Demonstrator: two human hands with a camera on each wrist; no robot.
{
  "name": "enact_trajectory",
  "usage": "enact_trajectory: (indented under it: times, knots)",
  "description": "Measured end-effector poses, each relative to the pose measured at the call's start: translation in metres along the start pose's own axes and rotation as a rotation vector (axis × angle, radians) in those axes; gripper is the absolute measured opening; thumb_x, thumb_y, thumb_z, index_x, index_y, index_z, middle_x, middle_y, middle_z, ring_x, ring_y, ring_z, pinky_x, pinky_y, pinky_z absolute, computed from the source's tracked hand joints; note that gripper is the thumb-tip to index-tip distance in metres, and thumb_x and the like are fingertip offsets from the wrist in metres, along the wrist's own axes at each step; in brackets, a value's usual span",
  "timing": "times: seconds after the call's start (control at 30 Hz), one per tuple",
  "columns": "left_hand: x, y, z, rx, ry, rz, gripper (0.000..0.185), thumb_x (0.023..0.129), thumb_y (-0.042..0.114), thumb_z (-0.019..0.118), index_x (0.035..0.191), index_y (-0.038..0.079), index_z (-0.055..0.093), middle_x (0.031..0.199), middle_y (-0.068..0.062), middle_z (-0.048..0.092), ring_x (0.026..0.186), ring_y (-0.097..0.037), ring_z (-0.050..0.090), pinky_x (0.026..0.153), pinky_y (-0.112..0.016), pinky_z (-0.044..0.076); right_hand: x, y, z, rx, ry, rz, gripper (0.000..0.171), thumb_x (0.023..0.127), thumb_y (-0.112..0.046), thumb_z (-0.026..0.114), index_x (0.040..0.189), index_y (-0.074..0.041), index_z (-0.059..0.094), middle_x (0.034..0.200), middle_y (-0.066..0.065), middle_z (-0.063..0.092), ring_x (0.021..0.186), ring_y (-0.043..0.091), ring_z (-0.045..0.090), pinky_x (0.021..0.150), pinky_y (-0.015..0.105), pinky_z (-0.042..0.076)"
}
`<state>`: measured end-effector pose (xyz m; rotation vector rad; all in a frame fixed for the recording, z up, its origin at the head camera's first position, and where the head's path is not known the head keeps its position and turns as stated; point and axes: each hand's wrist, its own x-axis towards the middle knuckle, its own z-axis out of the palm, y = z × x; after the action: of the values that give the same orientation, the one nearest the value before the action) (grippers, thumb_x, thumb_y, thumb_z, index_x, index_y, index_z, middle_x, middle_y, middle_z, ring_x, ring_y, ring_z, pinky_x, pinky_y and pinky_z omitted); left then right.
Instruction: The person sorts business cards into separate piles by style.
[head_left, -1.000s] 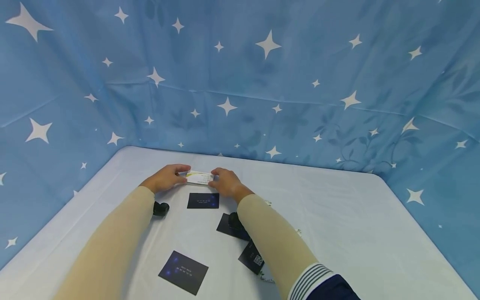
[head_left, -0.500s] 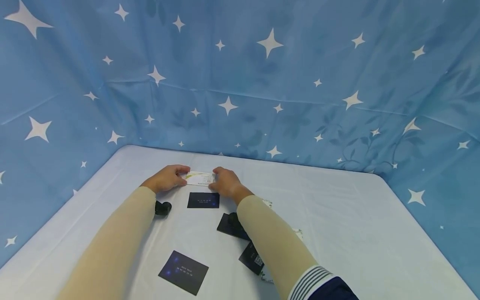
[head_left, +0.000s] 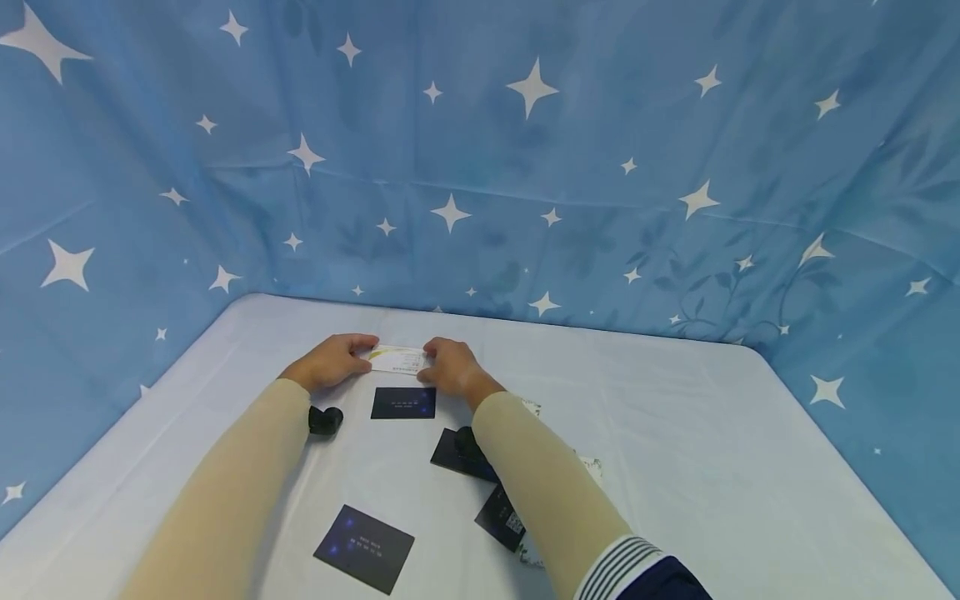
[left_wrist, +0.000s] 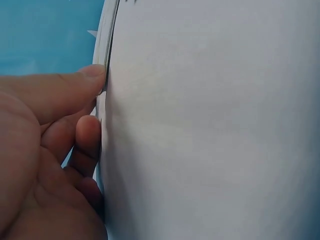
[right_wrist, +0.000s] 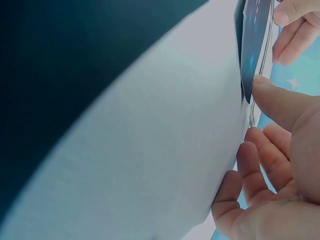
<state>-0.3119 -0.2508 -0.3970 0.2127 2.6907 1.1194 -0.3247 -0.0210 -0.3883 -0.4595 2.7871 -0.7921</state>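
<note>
Both hands at centre of head frame, working one white business card (head_left: pixel 397 359) with yellow-green print. Left hand (head_left: pixel 330 362) pinches the card's left end, thumb and fingers curled onto it; right hand (head_left: pixel 450 367) pinches the right end the same way. Card sits low over the white tablecloth (head_left: pixel 675 433); can't tell if it touches the cloth.

Left wrist view: left hand (left_wrist: pixel 45 150) in lower left, thumb tip and a fingertip pressed against the thin card edge (left_wrist: pixel 102 65). Right wrist view: right hand (right_wrist: pixel 280 165) at right side, thumb on the card edge (right_wrist: pixel 260 55), other fingers curled below; fingertips of the other hand show in the upper right corner.

Just below the white card, a dark blue card (head_left: pixel 404 403) lies flat. Lower, a second dark card (head_left: pixel 450 454) is partly under the right forearm, a third with a QR code (head_left: pixel 498 518) beside the sleeve. A fourth dark blue card (head_left: pixel 363 547) lies lower centre-left. Small black object (head_left: pixel 325 419) beside the left forearm. Blue star-print cloth (head_left: pixel 525 167) fills the upper frame.
</note>
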Motion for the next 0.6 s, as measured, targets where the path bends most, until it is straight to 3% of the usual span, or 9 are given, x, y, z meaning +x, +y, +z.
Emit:
enact_trajectory:
  times: [0.23,0.6]
  knots:
    - [0.0010,0.0012,0.0014,-0.001,0.000,-0.035,0.057,0.097,0.013,0.062,0.151,0.006,0.044,0.148,-0.023,0.043,0.117,-0.034,0.044,0.104,-0.052,0.031,0.0016,-0.0004,-0.0001,-0.027,-0.001,0.000,0.050,0.093,-0.021,0.073,0.139,-0.008,0.058,0.131,0.004,0.061,0.120,0.020,0.053,0.106,0.035,0.036]
    - [0.0026,0.0013,0.0035,0.022,-0.005,-0.022,0.058,0.099,0.015,0.061,0.152,0.005,0.041,0.152,-0.023,0.039,0.119,-0.035,0.044,0.105,-0.053,0.031,-0.0010,0.0030,-0.0047,-0.015,-0.037,-0.013,0.053,0.093,-0.024,0.073,0.141,-0.008,0.056,0.136,0.005,0.059,0.126,0.021,0.051,0.108,0.035,0.035]
